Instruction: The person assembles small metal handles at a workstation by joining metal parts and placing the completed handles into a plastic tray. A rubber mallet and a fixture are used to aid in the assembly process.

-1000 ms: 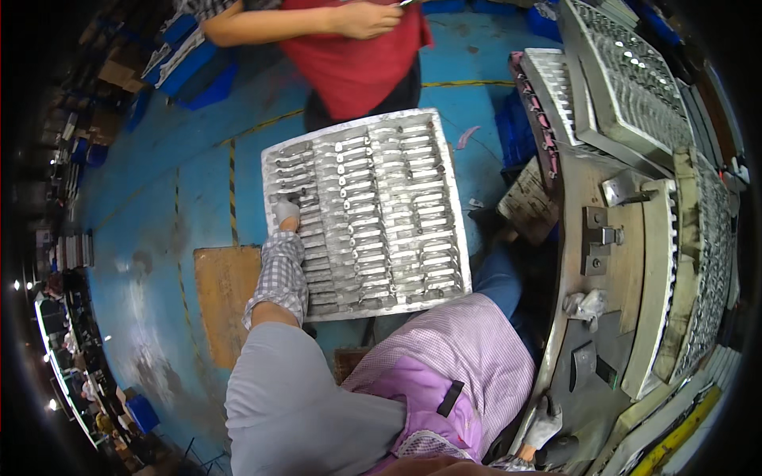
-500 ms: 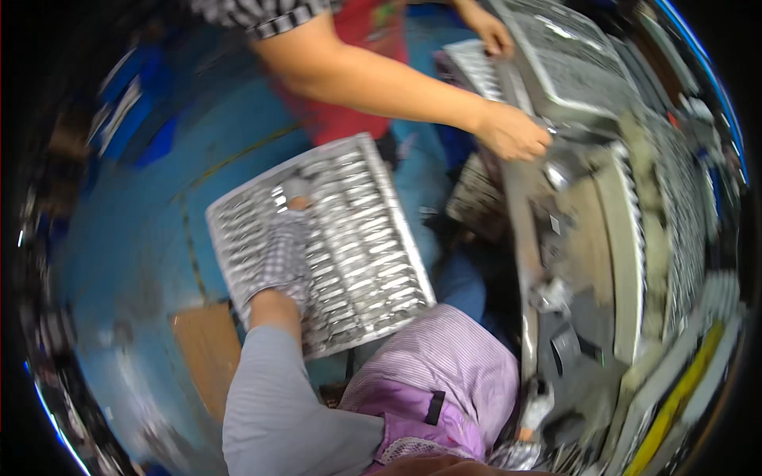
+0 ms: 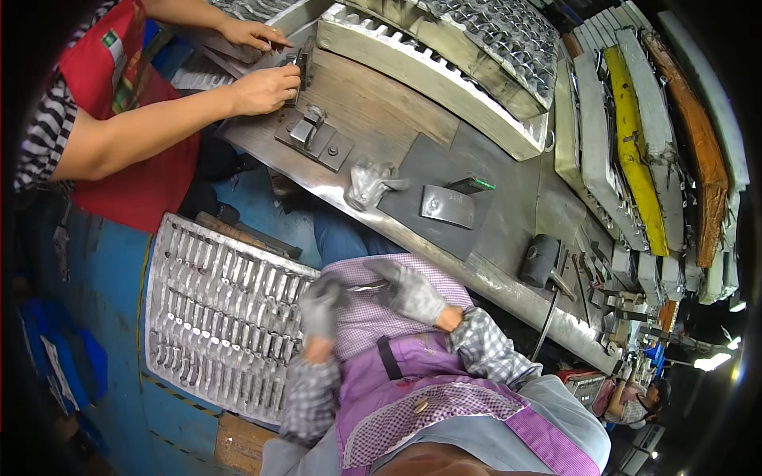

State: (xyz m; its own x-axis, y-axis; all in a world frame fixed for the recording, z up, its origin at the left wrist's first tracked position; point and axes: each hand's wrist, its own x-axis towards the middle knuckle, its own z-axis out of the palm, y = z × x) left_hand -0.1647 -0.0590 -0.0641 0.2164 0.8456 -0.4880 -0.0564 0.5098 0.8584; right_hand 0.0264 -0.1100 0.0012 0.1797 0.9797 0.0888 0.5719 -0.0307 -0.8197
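Holding metal piece (image 3: 367,287) — (gloved) hands (image 3: 321,309) (image 3: 416,297)

purple apron (image 3: 421,357), grey gloves (image 3: 418,297), checked sleeves (image 3: 488,347)

On the tabletop (image 3: 397,97), a metal fixture (image 3: 323,147), a crumpled greyish bundle (image 3: 368,186), a curved metal block (image 3: 447,207) upon a dark sheet (image 3: 427,168), a black-headed mallet (image 3: 540,260) farther right; beyond, a yellow slab (image 3: 632,136) near an orange-brown slab (image 3: 695,147); lower left, blue floor (image 3: 115,274).
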